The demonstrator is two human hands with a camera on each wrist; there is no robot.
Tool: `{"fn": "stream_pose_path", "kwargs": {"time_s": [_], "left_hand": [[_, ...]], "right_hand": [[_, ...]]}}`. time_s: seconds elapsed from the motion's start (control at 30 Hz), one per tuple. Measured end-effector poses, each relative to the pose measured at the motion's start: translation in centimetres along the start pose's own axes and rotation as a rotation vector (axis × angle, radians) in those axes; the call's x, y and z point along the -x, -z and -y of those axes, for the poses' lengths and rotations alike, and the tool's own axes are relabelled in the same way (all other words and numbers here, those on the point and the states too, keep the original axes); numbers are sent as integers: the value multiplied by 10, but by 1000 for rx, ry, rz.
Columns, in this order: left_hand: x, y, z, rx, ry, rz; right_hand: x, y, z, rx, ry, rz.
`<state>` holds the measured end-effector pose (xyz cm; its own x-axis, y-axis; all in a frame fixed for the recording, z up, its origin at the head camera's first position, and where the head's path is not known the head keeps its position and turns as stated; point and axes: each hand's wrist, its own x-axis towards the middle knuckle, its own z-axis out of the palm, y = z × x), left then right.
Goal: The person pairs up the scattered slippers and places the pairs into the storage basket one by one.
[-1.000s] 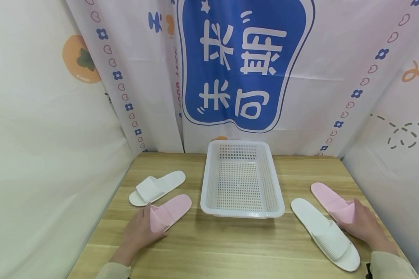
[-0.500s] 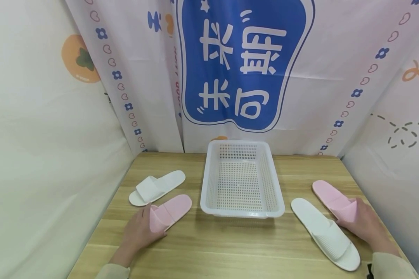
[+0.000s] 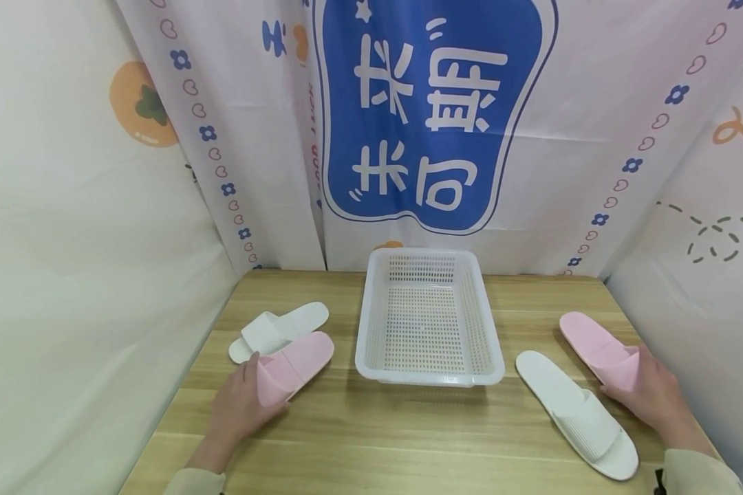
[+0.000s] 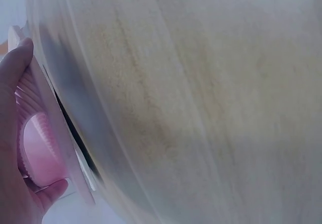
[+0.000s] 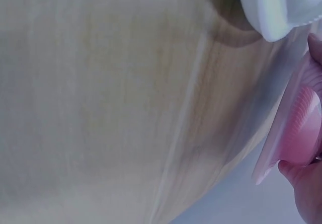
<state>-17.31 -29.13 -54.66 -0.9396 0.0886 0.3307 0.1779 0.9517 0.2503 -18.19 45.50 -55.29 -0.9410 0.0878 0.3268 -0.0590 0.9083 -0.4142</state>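
Gripping the left pink ribbed foam slipper (image 3: 294, 357) at its strap end with the left hand (image 3: 238, 405), at about eight o'clock from the white perforated plastic basket (image 3: 430, 378). Thumb and fingers are curling round the strap, far end tipping up off the pale wooden surface (image 3: 378, 440). Holding the right pink ribbed foam slipper (image 3: 597, 344) the same way in the right hand (image 3: 653, 395), at about four o'clock from the basket, grip closing on its strap end too.

Judging the risks: pinching only one end of a light, floppy sole, so possibly sagging or twisting out of the grip. On the left, possibly brushing the left white foam slipper (image 3: 278, 326) lying just behind at eleven o'clock of the pink one, where the two are overlapping in the head view, though whether touching cannot be told. On the right, possibly nudging the right white foam slipper (image 3: 576, 412), lying just beside the hand at nine o'clock.

Standing between both hands and the centre is the basket's raised rim, apt for catching a drooping sole. Hanging behind at twelve o'clock, a printed cloth backdrop (image 3: 433, 117), well apart.
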Motion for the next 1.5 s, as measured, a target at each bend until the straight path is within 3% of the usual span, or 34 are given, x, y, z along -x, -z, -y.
{"fn": "stream_pose_path", "kwargs": {"time_s": [0.87,1.5], "left_hand": [[-23,8,7,-5,-141,-198],[-43,22,1,-16,-185,-250]], "right_hand": [[-11,16,14,2,31,-34],[-21,30,27,6,106,-74]]}}
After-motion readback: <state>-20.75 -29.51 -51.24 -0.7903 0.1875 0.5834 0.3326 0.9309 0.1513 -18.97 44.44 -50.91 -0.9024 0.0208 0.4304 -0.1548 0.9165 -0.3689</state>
